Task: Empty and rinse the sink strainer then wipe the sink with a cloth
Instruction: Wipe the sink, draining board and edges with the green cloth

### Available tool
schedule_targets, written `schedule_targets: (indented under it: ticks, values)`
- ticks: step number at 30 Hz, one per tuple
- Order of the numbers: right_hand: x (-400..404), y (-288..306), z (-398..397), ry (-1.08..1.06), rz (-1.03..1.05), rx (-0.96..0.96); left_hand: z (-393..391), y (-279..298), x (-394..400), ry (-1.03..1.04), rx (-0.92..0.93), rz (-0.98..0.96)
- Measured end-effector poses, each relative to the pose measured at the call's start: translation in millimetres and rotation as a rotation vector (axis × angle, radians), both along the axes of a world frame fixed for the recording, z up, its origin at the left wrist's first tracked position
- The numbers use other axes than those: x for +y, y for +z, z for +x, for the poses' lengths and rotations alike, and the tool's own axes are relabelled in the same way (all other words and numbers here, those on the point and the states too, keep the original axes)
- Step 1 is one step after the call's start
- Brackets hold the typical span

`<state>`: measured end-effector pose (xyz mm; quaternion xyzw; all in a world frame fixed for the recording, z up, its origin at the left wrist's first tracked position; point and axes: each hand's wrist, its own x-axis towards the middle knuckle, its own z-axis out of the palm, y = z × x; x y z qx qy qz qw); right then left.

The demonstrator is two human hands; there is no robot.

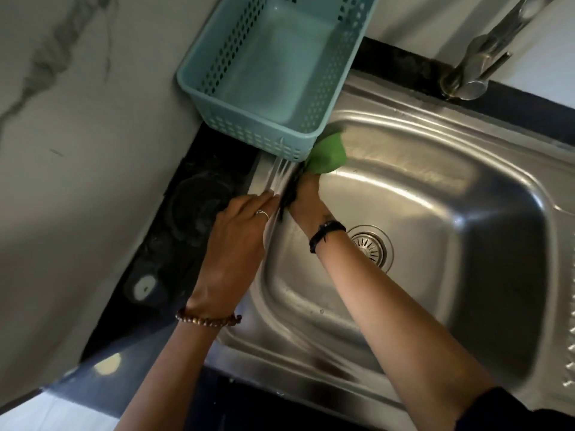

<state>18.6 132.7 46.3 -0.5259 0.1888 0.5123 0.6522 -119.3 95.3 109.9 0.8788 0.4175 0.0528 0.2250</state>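
A stainless steel sink fills the right of the view, with the round metal strainer seated in its drain. My right hand holds a green cloth against the sink's upper left corner, just below the basket. The fingers are mostly hidden by the cloth. My left hand rests on the sink's left rim, fingers extended and close to the right wrist. It holds nothing that I can see.
A light blue perforated plastic basket sits at the sink's back left corner, overhanging the rim. A metal faucet rises at the back right. Dark countertop borders the sink on the left, against a marble-patterned wall.
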Motion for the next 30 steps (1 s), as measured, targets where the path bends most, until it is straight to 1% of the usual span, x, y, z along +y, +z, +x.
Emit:
schedule_targets:
  ticks: [1, 2, 4, 6, 10, 13, 15, 18, 20, 21, 22, 24, 26, 28, 30]
  values:
    - [-4.6, -5.3, -6.9, 0.100, 0.000, -0.076, 1.0, 0.5, -0.4, -0.021, -0.001, -0.015]
    - [-12.5, -8.3, -15.7, 0.113, 0.044, -0.020, 0.6, -1.8, 1.3, -0.022, 0.015, -0.015]
    - [-31.5, -10.6, -23.5, 0.165, 0.051, 0.055, -0.4, -2.1, 2.2, -0.039, 0.009, -0.012]
    - [-43.1, -11.7, -25.4, 0.166, 0.119, 0.087, -0.7, -0.9, 1.9, -0.029, -0.027, -0.022]
    - [-68.0, -1.8, -35.8, 0.202, 0.232, -0.022, -2.1, -2.4, -0.1, 0.003, -0.113, -0.057]
    - [-96.1, 12.0, -39.5, 0.300, 0.329, -0.012, -2.2, 2.0, -2.6, 0.025, -0.207, -0.145]
    - [-117.6, 20.0, -40.4, 0.477, 0.302, -0.012, -4.3, 6.4, -5.2, 0.058, -0.300, -0.232]
    - [-153.1, 32.3, -38.2, 0.810, 0.182, -0.083, -11.1, 12.0, -25.1, 0.244, -0.422, -0.339]
    - [-165.3, 40.3, -29.1, 0.947, 0.122, -0.112, -17.5, 15.8, -43.5, 0.317, -0.445, -0.361]
    - [-170.7, 46.9, -21.6, 0.971, 0.114, -0.093, -21.4, 18.1, -54.3, 0.330, -0.437, -0.333]
    - [-176.4, 53.5, -13.3, 0.962, 0.123, -0.057, -25.4, 19.7, -65.1, 0.336, -0.431, -0.298]
    - [-192.3, 64.8, 4.5, 0.853, 0.179, 0.010, -29.2, 25.4, -86.9, 0.359, -0.446, -0.256]
    - [-213.3, 76.8, 20.0, 0.695, 0.262, 0.048, -27.9, 32.8, -110.7, 0.434, -0.529, -0.328]
    - [-237.0, 90.9, 30.3, 0.555, 0.409, 0.079, -17.4, 42.3, -133.4, 0.528, -0.630, -0.504]
    - [-253.2, 107.5, 32.9, 0.475, 0.516, 0.076, 2.7, 53.2, -147.8, 0.557, -0.704, -0.788]
